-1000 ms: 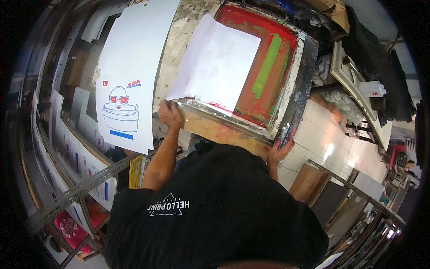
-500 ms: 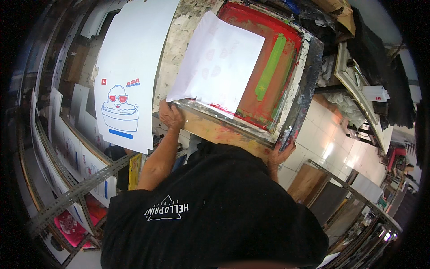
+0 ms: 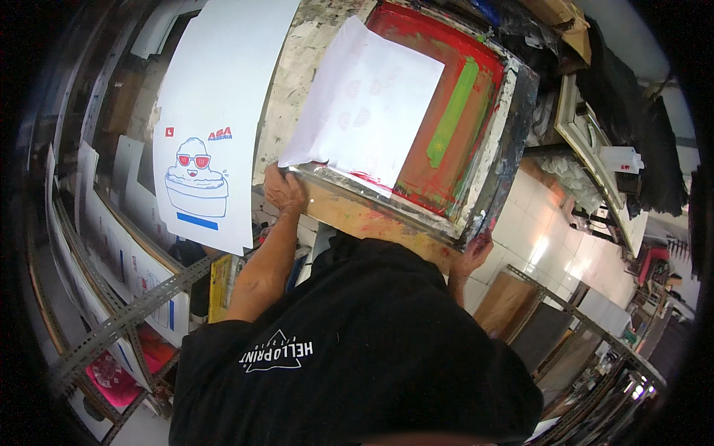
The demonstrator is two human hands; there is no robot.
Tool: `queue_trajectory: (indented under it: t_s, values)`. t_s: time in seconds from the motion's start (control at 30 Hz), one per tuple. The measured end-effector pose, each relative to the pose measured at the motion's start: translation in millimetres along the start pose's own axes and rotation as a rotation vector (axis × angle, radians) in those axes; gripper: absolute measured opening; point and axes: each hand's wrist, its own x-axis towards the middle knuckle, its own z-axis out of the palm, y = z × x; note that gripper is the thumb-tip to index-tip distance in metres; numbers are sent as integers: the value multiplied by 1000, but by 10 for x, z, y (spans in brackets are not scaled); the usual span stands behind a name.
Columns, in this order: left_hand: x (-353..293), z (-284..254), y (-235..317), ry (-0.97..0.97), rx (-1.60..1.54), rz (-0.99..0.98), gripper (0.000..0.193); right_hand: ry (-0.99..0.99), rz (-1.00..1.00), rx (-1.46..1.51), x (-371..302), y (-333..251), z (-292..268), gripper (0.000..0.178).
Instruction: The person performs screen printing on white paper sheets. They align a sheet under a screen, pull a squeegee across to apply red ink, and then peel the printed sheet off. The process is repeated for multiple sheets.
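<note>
A screen-printing frame (image 3: 487, 149) lies before me on a worktable, its mesh smeared with red ink. A white paper sheet (image 3: 375, 97) covers the left part of the mesh, with faint reddish marks showing on it. My left hand (image 3: 285, 190) is closed round the frame's near left corner, below the sheet's lower corner. At the near right corner, my right hand (image 3: 473, 253) grips the frame's edge, its fingers partly hidden. A green strip (image 3: 454, 111) runs along the mesh right of the paper.
Left of the frame lies a large white printed sheet (image 3: 216, 89) with a blue-and-red cartoon. Metal racks (image 3: 141, 312) holding more sheets stand at the left. A shelf of boards (image 3: 554, 327) is at the lower right, beside tiled floor (image 3: 520, 215). A stand with a bottle (image 3: 621, 158) is farther right.
The frame and paper sit slightly farther right in view, and the printed sheet slightly farther left. Both hands stay at the same corners of the frame.
</note>
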Motion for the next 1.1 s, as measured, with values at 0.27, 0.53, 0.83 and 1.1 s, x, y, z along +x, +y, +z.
queue_trajectory:
  t_s: [0.27,0.53,0.83,1.1]
  values:
    - [16,57,-147,22,26,47,25,159,37,119,456,-419,-39,35]
    - [45,0,-80,51,-15,36,29,-459,-385,-85,972,-1543,1497,42]
    - [70,-9,-58,34,-4,-23,27,-922,-1161,-252,754,-2398,3586,56]
    - [69,-78,-32,2,-9,-45,24,-1015,-1290,-393,961,-2217,3663,15]
